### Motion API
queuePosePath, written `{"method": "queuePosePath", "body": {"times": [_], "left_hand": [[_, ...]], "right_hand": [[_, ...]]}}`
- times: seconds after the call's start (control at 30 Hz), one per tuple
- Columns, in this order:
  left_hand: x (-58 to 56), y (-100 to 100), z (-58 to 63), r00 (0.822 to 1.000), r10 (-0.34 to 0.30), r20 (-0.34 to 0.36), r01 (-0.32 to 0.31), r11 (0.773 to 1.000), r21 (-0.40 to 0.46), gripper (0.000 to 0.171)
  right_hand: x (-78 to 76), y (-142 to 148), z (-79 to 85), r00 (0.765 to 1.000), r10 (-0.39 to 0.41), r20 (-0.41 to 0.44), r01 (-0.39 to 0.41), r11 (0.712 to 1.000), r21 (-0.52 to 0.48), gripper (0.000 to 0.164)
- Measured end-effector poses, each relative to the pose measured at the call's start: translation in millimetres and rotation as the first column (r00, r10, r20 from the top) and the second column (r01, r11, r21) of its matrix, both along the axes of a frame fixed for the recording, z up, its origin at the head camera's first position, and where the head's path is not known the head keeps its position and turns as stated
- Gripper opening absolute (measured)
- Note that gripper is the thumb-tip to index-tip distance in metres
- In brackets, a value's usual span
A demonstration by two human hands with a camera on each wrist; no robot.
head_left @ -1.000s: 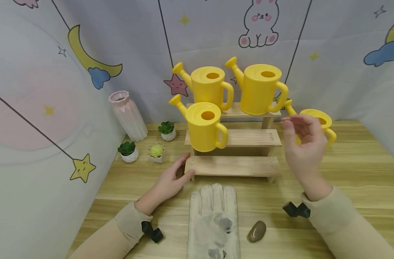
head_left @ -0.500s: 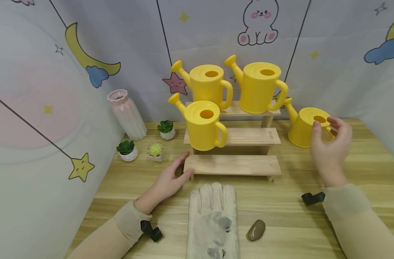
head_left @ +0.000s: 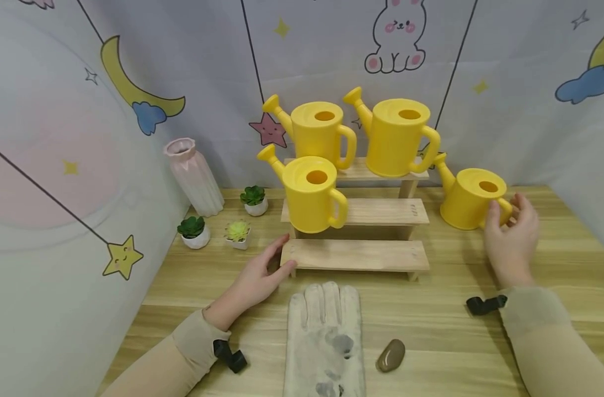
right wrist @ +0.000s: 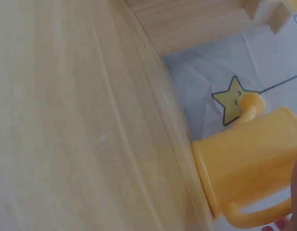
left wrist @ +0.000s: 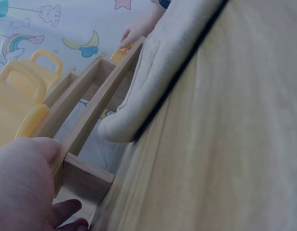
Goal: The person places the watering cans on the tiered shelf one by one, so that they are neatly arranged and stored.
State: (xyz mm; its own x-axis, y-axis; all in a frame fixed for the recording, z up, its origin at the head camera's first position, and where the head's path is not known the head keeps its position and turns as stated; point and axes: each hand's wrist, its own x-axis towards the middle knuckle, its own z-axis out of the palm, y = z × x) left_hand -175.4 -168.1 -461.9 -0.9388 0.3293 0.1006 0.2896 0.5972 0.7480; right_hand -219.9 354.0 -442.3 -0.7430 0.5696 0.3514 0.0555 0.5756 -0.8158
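My left hand (head_left: 254, 278) holds the left end of a stepped wooden stand (head_left: 356, 255), thumb at the front corner of its lowest board. In the left wrist view, its other fingers (left wrist: 67, 211) lie beside the stand's leg. On the right, a yellow watering can (head_left: 466, 201) stands on the table behind my right hand (head_left: 512, 242). Thumb and fingers are around its handle (right wrist: 254, 217), which the right wrist view shows partly covered by the hand. Two more yellow watering cans, left (head_left: 317, 129) and right (head_left: 398, 138), stand on the top board, and another (head_left: 309, 196) on the middle one.
A work glove (head_left: 326, 336) lies palm up in front of the stand, with a brown stone (head_left: 391, 355) to its right. Several small potted succulents (head_left: 238, 234) and a tall pink-white vase (head_left: 194, 176) stand at the left. A printed cloth (head_left: 311, 49) backs the table.
My right hand has moved right from in front of the lone watering can to its handle, and its fingers have closed there. The left hand stays on the stand.
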Motion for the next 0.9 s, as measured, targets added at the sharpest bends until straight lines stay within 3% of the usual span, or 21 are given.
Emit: {"method": "queuePosePath", "body": {"times": [0.1, 0.5, 0.9], "left_hand": [[0.3, 0, 0.4, 1.0, -0.002, 0.004, 0.002, 1.0, -0.001, 0.073], [1.3, 1, 1.0, 1.0, -0.001, 0.006, 0.001, 1.0, -0.001, 0.073], [0.8, 0, 0.2, 1.0, 0.0, 0.014, 0.0, 1.0, 0.006, 0.073]], "right_hand": [[0.2, 3, -4.9, 1.0, 0.003, 0.028, -0.003, 1.0, 0.027, 0.059], [-2.2, 5, -10.9, 0.999, -0.029, -0.014, 0.031, 0.98, 0.196, 0.045], [2.9, 13, 7.5, 0.988, -0.025, 0.151, -0.002, 0.985, 0.173, 0.046]]}}
